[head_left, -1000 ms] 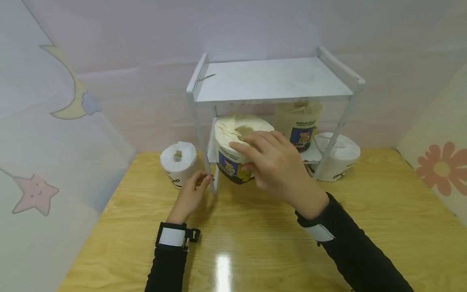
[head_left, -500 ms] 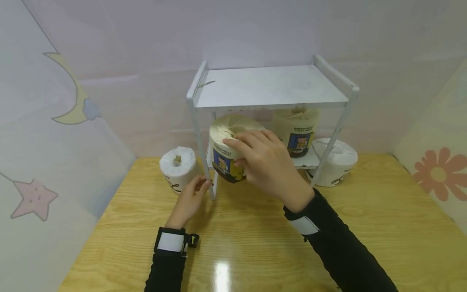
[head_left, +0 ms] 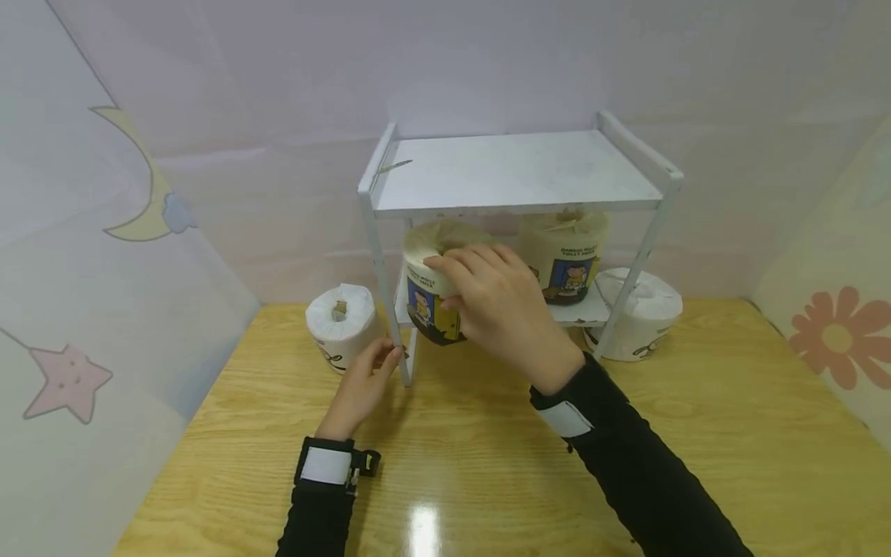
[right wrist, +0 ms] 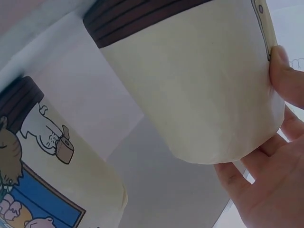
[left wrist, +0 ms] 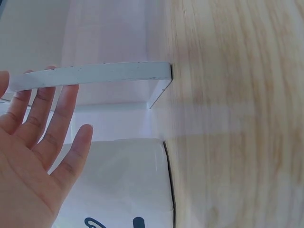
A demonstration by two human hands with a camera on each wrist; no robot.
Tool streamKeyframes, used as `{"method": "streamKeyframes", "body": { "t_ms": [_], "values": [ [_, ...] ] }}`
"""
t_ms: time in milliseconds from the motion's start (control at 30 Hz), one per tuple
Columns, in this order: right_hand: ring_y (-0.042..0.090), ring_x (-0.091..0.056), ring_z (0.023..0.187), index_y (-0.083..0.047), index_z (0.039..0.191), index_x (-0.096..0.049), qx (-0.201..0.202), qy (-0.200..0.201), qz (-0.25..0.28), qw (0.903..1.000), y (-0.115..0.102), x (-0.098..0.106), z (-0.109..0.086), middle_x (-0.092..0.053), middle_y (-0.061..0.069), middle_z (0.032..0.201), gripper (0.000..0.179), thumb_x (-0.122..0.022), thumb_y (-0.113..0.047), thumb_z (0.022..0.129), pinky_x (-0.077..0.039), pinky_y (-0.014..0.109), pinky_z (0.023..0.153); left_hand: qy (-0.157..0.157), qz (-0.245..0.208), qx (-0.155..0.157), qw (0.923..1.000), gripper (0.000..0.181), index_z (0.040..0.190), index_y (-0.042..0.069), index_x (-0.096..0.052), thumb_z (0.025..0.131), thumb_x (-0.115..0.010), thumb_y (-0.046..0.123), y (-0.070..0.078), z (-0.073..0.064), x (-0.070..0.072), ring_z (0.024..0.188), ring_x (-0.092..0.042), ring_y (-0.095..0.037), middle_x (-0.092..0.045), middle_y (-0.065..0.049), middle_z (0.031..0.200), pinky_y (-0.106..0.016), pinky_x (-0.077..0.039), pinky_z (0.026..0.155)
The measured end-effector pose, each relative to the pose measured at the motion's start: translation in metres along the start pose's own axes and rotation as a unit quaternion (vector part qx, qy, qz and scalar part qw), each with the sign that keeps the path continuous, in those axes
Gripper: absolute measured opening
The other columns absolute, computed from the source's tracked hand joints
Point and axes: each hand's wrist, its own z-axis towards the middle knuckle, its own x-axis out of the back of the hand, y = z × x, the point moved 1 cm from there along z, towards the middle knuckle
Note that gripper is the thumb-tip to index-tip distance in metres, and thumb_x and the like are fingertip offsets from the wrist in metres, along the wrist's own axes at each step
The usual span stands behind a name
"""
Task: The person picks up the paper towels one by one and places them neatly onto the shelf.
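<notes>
Moved deeper under the rack (head_left: 515, 166), the cream roll (head_left: 428, 290) sits at the lower shelf's front-left edge, gripped by the right hand (head_left: 504, 309). Left hand (head_left: 365, 383), fingers straight, touches the front-left post (head_left: 383, 286); open table lies nearer.
</notes>
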Motion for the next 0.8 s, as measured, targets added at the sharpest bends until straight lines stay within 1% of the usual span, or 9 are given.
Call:
{"method": "streamKeyframes", "body": {
  "t_ms": [133, 267, 433, 600, 800],
  "values": [
    [0.029, -0.061, 0.111, -0.005, 0.123, -0.065, -0.017, -0.010, 0.000, 0.9998, -0.001, -0.002, 0.002, -0.068, 0.012, 0.117, 0.047, -0.084, -0.012, 0.080, -0.046, 0.043, 0.098, -0.002, 0.002, 0.001, 1.0000, 0.032, 0.117, 0.008, -0.063, 0.105, -0.050, 0.034, 0.000, 0.000, 0.000, 0.112, -0.062, -0.030, -0.068, -0.009, 0.116, -0.051, -0.046, 0.098],
    [0.029, -0.060, 0.114, -0.005, 0.124, -0.065, -0.032, -0.014, 0.005, 0.9994, -0.001, -0.004, 0.004, -0.066, 0.012, 0.122, 0.047, -0.083, -0.011, 0.081, -0.045, 0.042, 0.100, -0.002, 0.000, 0.001, 1.0000, 0.032, 0.118, 0.008, -0.063, 0.105, -0.049, 0.035, -0.001, -0.001, 0.000, 0.113, -0.062, -0.030, -0.068, -0.009, 0.116, -0.052, -0.046, 0.098],
    [0.028, -0.060, 0.115, -0.005, 0.125, -0.065, -0.054, 0.007, 0.018, 0.9984, 0.001, -0.008, 0.004, -0.065, 0.012, 0.124, 0.048, -0.083, -0.013, 0.081, -0.045, 0.041, 0.100, 0.001, 0.000, 0.000, 1.0000, 0.032, 0.118, 0.010, -0.064, 0.105, -0.050, 0.036, -0.002, -0.001, 0.000, 0.113, -0.061, -0.029, -0.068, -0.008, 0.116, -0.052, -0.045, 0.098],
    [0.026, -0.060, 0.115, -0.004, 0.124, -0.065, -0.072, 0.032, 0.019, 0.9967, 0.004, -0.014, 0.004, -0.065, 0.010, 0.123, 0.048, -0.084, -0.016, 0.081, -0.043, 0.041, 0.103, 0.002, 0.001, 0.000, 1.0000, 0.033, 0.118, 0.010, -0.064, 0.105, -0.050, 0.036, -0.001, -0.002, 0.001, 0.112, -0.062, -0.028, -0.068, -0.007, 0.116, -0.052, -0.046, 0.098],
    [0.026, -0.060, 0.114, -0.005, 0.123, -0.066, -0.073, 0.037, 0.010, 0.9966, 0.007, -0.018, 0.005, -0.066, 0.009, 0.123, 0.047, -0.083, -0.019, 0.082, -0.043, 0.041, 0.103, 0.002, 0.002, -0.003, 1.0000, 0.032, 0.118, 0.010, -0.064, 0.105, -0.050, 0.036, 0.000, -0.002, 0.001, 0.111, -0.062, -0.028, -0.068, -0.007, 0.115, -0.051, -0.047, 0.097]
  ]
}}
